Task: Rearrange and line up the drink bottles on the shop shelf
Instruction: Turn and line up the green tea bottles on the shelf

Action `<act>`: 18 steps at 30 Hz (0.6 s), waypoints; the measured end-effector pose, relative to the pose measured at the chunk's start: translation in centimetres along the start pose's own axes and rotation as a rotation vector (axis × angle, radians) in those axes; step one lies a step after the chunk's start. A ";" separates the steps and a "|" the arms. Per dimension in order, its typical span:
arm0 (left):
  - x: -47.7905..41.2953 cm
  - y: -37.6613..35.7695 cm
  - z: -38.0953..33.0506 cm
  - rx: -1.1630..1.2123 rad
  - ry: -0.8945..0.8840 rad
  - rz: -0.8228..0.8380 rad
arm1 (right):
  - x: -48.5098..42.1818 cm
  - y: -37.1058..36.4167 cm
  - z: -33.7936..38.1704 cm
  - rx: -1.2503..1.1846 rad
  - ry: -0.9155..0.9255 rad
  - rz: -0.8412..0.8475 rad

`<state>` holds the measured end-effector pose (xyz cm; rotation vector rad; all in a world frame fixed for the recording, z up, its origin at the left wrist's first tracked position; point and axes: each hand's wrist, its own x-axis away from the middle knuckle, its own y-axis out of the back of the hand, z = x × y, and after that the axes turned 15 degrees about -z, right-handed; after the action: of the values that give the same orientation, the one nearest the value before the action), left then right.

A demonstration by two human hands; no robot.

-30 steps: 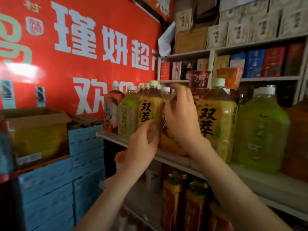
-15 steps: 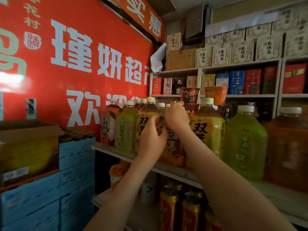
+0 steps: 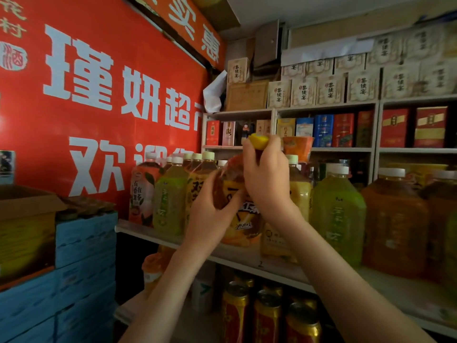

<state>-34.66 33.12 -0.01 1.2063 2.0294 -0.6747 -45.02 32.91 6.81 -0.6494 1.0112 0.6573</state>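
An orange tea bottle point(image 3: 243, 222) with a yellow cap point(image 3: 257, 141) is tilted left in front of the row on the white shelf point(image 3: 249, 259). My right hand point(image 3: 265, 179) is shut around its neck just under the cap. My left hand point(image 3: 210, 214) grips its body from the left side. Behind it stand a red-label bottle point(image 3: 141, 194), a green bottle point(image 3: 169, 201), a yellow-label bottle point(image 3: 197, 186) and more bottles with white caps. To the right are a yellow bottle point(image 3: 298, 194), a large green bottle point(image 3: 338, 216) and large brown bottles point(image 3: 395, 224).
A red banner with white characters point(image 3: 99, 95) covers the left wall. Blue crates point(image 3: 84, 268) and a cardboard box point(image 3: 27, 229) stand at the left. Cans point(image 3: 268, 318) sit on the lower shelf. Boxed goods point(image 3: 341, 129) fill the upper shelves.
Both hands have lifted the orange bottle up and out of the row and tilted it left; its yellow cap now shows above my right hand. The view has pulled back.
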 end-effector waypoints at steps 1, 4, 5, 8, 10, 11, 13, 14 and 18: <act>0.0 0.0 -0.7 0.045 0.030 0.042 | -0.4 1.0 0.2 -0.018 -0.019 0.008; 0.7 -0.6 -3.0 0.138 0.084 0.205 | -1.5 4.4 0.4 -0.048 -0.084 0.030; 1.2 -1.1 -3.7 0.177 0.091 0.237 | -1.8 5.7 0.4 -0.054 -0.101 0.046; 3.6 -3.4 -5.8 0.248 0.120 0.225 | -2.8 9.5 0.2 -0.019 -0.114 0.073; 5.7 -5.7 -7.8 0.299 0.161 0.235 | -3.9 12.8 -0.2 0.052 -0.138 0.073; 6.7 -6.8 -8.8 0.331 0.192 0.245 | -4.4 14.3 -0.2 0.081 -0.157 0.083; 9.1 -9.5 -11.3 0.393 0.252 0.272 | -5.7 18.5 -0.5 0.137 -0.160 0.085; 10.3 -10.6 -12.4 0.415 0.272 0.281 | -6.1 20.4 -0.5 0.159 -0.151 0.074; 16.4 -16.0 -17.8 0.479 0.335 0.328 | -8.0 30.1 -1.0 0.219 -0.177 0.033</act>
<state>-59.69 47.79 0.28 1.9953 1.9108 -0.8672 -71.15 49.82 8.19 -0.3769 0.9142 0.6115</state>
